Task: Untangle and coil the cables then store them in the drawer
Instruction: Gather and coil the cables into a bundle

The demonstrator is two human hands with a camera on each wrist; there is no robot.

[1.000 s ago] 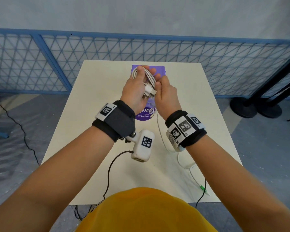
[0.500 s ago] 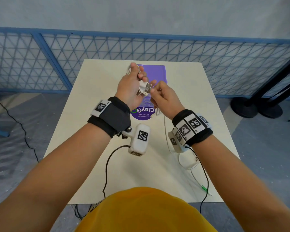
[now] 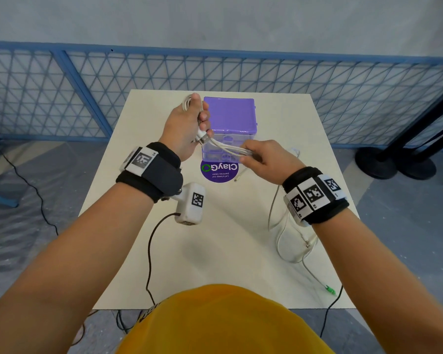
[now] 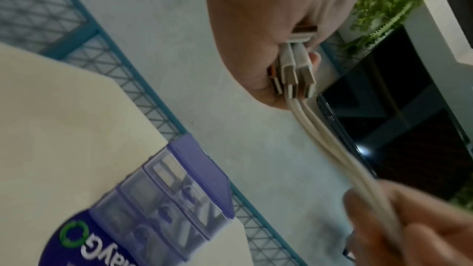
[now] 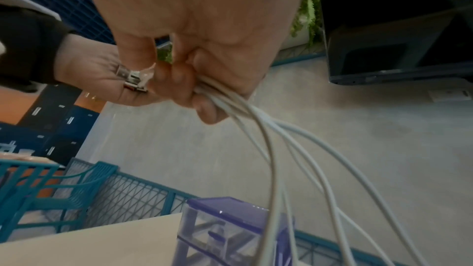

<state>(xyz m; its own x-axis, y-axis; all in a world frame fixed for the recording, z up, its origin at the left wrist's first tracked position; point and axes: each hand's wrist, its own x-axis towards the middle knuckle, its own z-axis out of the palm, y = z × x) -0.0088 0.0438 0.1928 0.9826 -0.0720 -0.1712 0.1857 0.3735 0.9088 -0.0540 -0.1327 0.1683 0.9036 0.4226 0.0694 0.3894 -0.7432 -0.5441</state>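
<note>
Gripping a bundle of white cables (image 3: pixel 225 148) above the table (image 3: pixel 279 118), the left hand (image 3: pixel 187 126) clenches the USB plug ends (image 4: pixel 291 76) while the right hand (image 3: pixel 266 159) closes its fingers around the strands. Just behind them stands the purple drawer unit (image 3: pixel 230 116), drawers closed. Another white cable (image 3: pixel 287 241) lies loose on the table.

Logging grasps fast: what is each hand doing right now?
Left hand: grips the USB plug ends of the white cables.
Right hand: fingers curled round the same white cables.
</note>
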